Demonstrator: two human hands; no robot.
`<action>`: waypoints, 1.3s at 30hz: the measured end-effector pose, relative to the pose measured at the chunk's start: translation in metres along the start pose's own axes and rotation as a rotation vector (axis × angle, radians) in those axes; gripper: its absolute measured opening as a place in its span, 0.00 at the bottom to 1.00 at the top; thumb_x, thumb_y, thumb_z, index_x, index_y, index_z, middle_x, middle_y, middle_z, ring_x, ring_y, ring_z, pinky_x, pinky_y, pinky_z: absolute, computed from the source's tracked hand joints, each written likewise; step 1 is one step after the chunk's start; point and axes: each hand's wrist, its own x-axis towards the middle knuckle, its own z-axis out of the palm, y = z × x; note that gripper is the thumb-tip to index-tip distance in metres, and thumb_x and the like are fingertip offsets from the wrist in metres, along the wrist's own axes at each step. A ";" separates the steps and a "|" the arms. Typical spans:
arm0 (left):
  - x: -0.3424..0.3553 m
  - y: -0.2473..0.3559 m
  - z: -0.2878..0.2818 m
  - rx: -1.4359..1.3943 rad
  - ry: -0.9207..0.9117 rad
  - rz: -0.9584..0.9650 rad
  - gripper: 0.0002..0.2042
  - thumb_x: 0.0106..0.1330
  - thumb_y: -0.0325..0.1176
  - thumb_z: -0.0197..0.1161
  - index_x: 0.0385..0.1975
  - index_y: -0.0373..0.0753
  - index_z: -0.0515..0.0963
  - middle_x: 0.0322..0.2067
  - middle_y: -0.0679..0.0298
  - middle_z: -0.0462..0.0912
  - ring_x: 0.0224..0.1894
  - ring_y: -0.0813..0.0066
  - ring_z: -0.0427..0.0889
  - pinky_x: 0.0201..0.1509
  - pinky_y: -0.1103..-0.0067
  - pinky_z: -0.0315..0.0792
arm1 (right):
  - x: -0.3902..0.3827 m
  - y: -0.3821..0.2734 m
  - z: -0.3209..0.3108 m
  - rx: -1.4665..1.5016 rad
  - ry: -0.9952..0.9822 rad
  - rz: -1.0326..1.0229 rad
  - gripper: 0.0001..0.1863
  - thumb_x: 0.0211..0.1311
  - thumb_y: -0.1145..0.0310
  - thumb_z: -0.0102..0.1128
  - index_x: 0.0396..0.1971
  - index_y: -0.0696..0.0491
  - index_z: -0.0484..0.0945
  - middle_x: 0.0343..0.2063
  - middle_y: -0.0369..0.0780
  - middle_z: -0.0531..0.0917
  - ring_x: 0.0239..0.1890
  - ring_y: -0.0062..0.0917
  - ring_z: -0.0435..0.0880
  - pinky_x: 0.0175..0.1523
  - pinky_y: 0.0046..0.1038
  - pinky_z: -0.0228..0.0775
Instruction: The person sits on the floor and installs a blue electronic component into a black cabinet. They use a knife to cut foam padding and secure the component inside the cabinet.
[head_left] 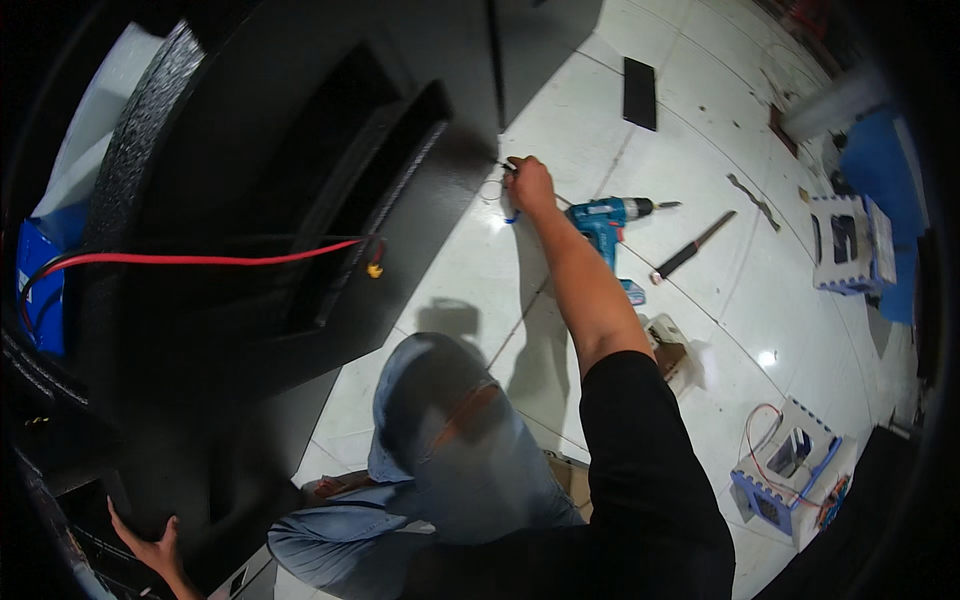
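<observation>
A large black panelled body [250, 380] with recessed slots fills the left side. My left hand [150, 540] lies spread on its lower left part, fingers apart. My right hand [530, 185] is closed on a small dark item by the body's right edge, with a thin loop and a blue bit under it. A teal cordless drill [600, 222] lies just right of that hand. A red and black cable [200, 257] with a yellow connector [375, 269] crosses the body from a blue pack [40, 290].
On white floor tiles lie a long blade-like tool [692, 248], a wavy strip [752, 200] and a black rectangular plate [639, 93]. Two box-like frames [830, 265] [775, 500] stand at the right, a carton [668, 360] beside my forearm. My jeaned legs occupy the lower middle.
</observation>
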 end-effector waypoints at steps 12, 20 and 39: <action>-0.012 0.001 0.002 0.027 0.033 -0.025 0.54 0.45 0.51 0.82 0.74 0.39 0.63 0.71 0.51 0.68 0.72 0.50 0.67 0.76 0.57 0.58 | 0.015 0.000 0.001 0.439 -0.022 0.127 0.07 0.64 0.77 0.60 0.41 0.61 0.80 0.38 0.52 0.85 0.35 0.41 0.86 0.42 0.37 0.80; -0.008 0.000 0.000 -0.070 0.031 -0.046 0.53 0.41 0.44 0.83 0.73 0.38 0.64 0.70 0.53 0.69 0.71 0.51 0.67 0.76 0.60 0.59 | -0.098 -0.101 -0.168 1.855 -0.210 0.467 0.12 0.74 0.72 0.59 0.52 0.59 0.77 0.40 0.44 0.85 0.39 0.28 0.86 0.46 0.26 0.79; 0.001 0.019 0.004 -0.087 0.046 -0.126 0.48 0.48 0.45 0.80 0.74 0.58 0.65 0.67 0.57 0.73 0.68 0.49 0.71 0.72 0.57 0.66 | -0.294 -0.060 -0.337 0.512 0.199 0.271 0.12 0.73 0.65 0.63 0.37 0.61 0.82 0.22 0.36 0.83 0.22 0.18 0.81 0.29 0.23 0.74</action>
